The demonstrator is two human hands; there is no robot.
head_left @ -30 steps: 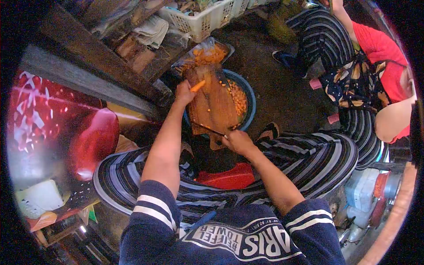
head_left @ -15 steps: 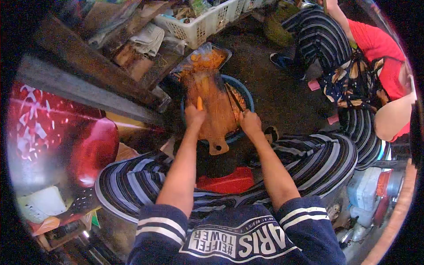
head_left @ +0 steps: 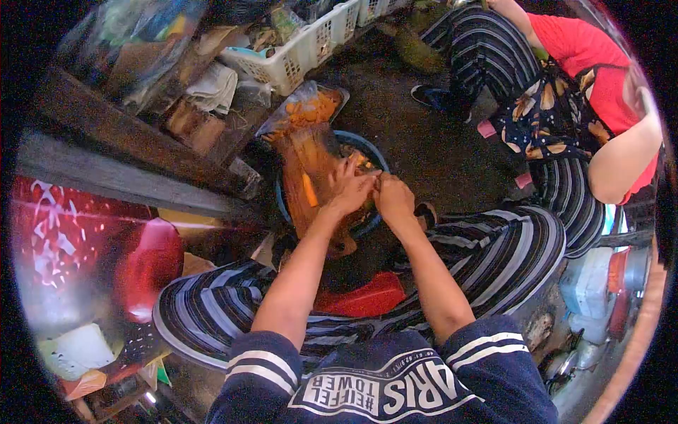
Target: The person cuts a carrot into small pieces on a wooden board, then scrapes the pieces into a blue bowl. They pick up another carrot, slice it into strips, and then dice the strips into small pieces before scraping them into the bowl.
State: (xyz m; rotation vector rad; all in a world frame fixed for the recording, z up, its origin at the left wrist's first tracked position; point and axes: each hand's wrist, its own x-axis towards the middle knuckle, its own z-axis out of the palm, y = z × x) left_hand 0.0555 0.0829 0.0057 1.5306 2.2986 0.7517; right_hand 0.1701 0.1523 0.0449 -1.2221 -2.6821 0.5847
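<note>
A wooden cutting board with a handle lies across a blue basin. On the board rests an orange piece that looks like carrot, left of my left hand. That hand is over the board's right side, fingers stretched and spread, their tips close to my right hand. My right hand is closed above the basin's right part; the knife it grips is mostly hidden now. Chopped orange bits show inside the basin. A tray of orange pieces stands at the board's far end.
White plastic crates stand at the back, beside wooden beams and folded paper. At right sits another person in a red top and striped trousers. A red object lies between my legs.
My left hand has let go of the orange piece, which now lies on the board, and moved right towards my right hand. The knife blade has dropped out of clear sight. The view has shifted.
</note>
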